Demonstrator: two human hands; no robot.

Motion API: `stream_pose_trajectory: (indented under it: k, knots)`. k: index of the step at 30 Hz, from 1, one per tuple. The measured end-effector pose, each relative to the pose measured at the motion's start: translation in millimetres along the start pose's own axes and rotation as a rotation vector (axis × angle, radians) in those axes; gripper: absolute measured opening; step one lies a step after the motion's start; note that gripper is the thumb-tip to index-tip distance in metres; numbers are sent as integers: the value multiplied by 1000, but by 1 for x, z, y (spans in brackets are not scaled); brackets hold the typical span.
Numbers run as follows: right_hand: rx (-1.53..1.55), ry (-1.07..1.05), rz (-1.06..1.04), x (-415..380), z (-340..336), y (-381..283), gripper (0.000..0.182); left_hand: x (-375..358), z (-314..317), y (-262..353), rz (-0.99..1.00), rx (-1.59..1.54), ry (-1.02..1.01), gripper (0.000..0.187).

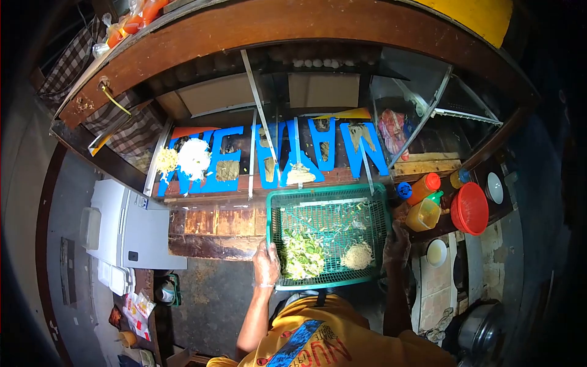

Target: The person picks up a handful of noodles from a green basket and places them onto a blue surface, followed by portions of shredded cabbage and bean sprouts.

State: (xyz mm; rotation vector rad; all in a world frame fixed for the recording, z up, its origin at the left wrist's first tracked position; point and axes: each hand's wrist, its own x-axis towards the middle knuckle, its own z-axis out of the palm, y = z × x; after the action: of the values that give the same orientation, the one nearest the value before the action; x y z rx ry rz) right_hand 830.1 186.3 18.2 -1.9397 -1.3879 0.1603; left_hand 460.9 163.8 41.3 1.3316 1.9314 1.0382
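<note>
A green plastic mesh basket (332,283) is held level in front of my body. My left hand (266,264), in what looks like a clear plastic glove, grips its left side. On the opposite side my right hand (397,246), also gloved and in shadow, is closed at the rim. Chopped green leafy vegetables (302,255) lie in the left part of the basket. A small mound of pale shreds, like bean sprouts or noodles (358,255), sits at the right. Loose scraps are scattered over the mesh towards the back.
Behind the basket is a wooden counter (211,221) with blue lettering, a white shredded heap (194,159) and a yellowish heap (167,160). To the right stand a red bowl (469,208), an orange bottle (424,188) and a yellow container (423,215). A white cooler (140,226) is at the left.
</note>
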Motion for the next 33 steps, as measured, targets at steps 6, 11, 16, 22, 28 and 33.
stream_pose_trajectory:
  k: [6, 11, 16, 22, 28, 33]
  knots:
    - [-12, 98, -199, 0, 5, 10, 38, -2, 4, 4, 64, -7, 44, 26]
    - [-7, 70, -195, 2, -2, 14, 37, -4, 13, 3, 99, 34, 74, 25]
    - [-20, 18, -168, 6, -9, 15, 37, -5, 18, 9, 53, 17, 53, 24]
    - [-12, 41, -149, 10, -5, 27, 34, -8, 29, 9, 80, 19, 71, 23]
    - [-45, -21, -38, 15, -11, 24, 34, -10, 33, 11, 46, -24, 31, 25]
    - [-44, 29, -88, 15, -11, 26, 32, -10, 34, 14, 68, -40, 61, 25]
